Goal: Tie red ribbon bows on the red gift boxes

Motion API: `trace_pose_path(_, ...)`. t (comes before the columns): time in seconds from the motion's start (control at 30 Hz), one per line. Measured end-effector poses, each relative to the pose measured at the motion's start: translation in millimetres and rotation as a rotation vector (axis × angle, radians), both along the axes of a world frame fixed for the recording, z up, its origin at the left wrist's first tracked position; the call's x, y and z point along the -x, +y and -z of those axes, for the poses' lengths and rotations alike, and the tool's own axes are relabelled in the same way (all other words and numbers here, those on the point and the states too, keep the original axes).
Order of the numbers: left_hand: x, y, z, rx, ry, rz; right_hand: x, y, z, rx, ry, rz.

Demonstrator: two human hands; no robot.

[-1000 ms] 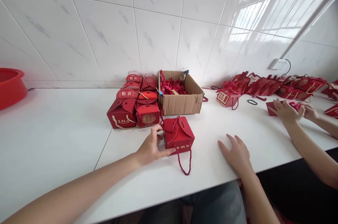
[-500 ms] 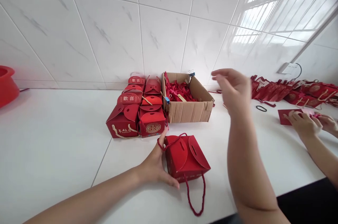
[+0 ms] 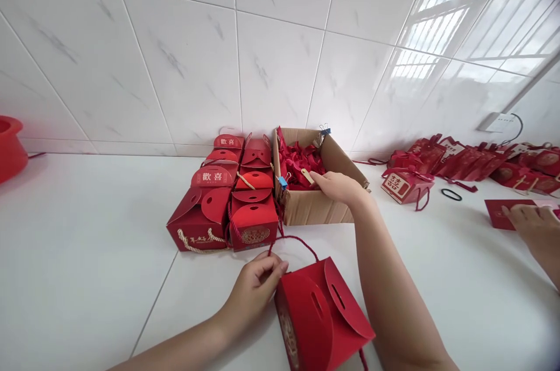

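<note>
The gold tag [image 3: 307, 175] slants leftward from my right hand [image 3: 342, 187] — left hand [image 3: 256, 284] curled by the red cord [image 3: 298, 237] — though I can't tell either's grip.

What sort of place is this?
Probably a small workroom: a long white worktop runs along a tiled wall, with red gift boxes standing in rows beside a cardboard box of red ribbons.

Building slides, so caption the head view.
Left hand at a red box, right hand at an open carton of red ribbons.
</note>
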State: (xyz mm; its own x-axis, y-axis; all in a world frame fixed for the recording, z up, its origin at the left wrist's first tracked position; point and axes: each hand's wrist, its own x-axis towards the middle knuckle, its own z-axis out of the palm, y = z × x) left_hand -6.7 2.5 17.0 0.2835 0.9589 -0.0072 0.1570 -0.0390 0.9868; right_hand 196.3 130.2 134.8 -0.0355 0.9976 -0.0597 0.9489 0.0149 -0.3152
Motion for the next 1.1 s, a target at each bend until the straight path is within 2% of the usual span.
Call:
trace_pose_path(0.1, 2.0, 1.3, 0.4, -0.001, 0.006, -0.028, 0.6, 1.4, 0.1, 0.038, 0.018, 0.024)
trace_pose_path(0.37, 3.8, -2.7, -1.3, 0.134, -0.044, -0.026, -4.0, -4.3, -3.0, -0.044, 0.107, 0.007)
trace_pose_path(0.5, 5.3, -3.3, -1.1, 0.147, -0.051, -0.029, -17.7, -20.4, -15.7, -0.104, 0.206, -0.157)
trace_pose_path(0.6, 5.8, -3.7, 0.0, 0.148, -0.05, -0.028, -31.2, -32.5, -23.9, -0.094, 0.257, -0.302)
trace_pose_path(0.67, 5.8, -4.0, 0.8, 0.149, -0.052, -0.03, -37.1, -35.4, -25.6, -0.082, 0.268, -0.348)
trace_pose_path(0.9, 5.3, -6.1, -1.9, 0.148, -0.05, -0.048, -32.6, -26.4, -22.4, -0.048, 0.252, -0.335)
trace_pose_path(1.1, 4.6, -6.7, -5.7, 0.144, -0.063, -0.043, -31.8, -34.3, -27.2, -0.226, 0.415, -0.293)
